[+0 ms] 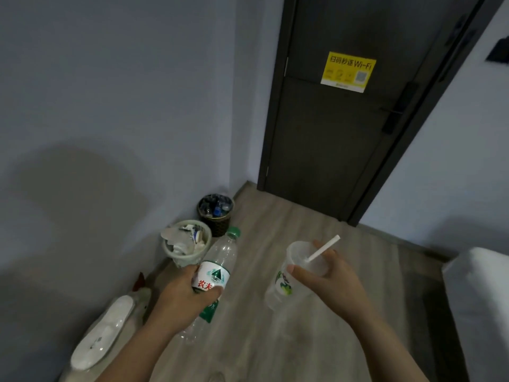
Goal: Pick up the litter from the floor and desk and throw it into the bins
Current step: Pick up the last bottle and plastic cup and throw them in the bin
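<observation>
My left hand grips an empty clear plastic bottle with a green cap and a red, white and green label; its cap points toward the bins. My right hand holds a clear plastic cup with a white straw sticking out of its lid. Two bins stand on the floor by the left wall, beyond the bottle. The pale green bin holds crumpled paper and wrappers. Behind it, the dark woven bin holds several plastic bottles.
A dark door with a yellow Wi-Fi sticker closes the far end of the wooden floor. A white chicken-shaped ornament lies by the left wall near my left arm. A white bed or sofa edge fills the right side.
</observation>
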### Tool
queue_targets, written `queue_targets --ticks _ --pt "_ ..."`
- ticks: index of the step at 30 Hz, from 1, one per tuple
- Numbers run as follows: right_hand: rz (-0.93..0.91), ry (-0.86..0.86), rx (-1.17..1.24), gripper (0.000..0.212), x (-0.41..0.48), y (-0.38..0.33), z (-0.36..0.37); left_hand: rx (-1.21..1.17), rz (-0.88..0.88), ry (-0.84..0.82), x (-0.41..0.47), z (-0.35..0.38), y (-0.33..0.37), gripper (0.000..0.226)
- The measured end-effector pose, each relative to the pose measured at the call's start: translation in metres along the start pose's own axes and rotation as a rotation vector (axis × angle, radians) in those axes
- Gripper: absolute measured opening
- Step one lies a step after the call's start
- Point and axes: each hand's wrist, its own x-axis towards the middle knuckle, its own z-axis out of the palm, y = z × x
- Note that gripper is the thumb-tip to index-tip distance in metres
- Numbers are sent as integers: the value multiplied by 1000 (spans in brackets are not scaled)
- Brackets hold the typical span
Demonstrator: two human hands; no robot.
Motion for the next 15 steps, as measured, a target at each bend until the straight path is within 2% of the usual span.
queue_targets --ticks 8,15 --pt "68 -17 -78 92 142 -15 20 101 -80 -63 149 -12 11 45" --pt "53 -56 -81 95 261 -26 26 65 -162 -86 255 -16 40 46"
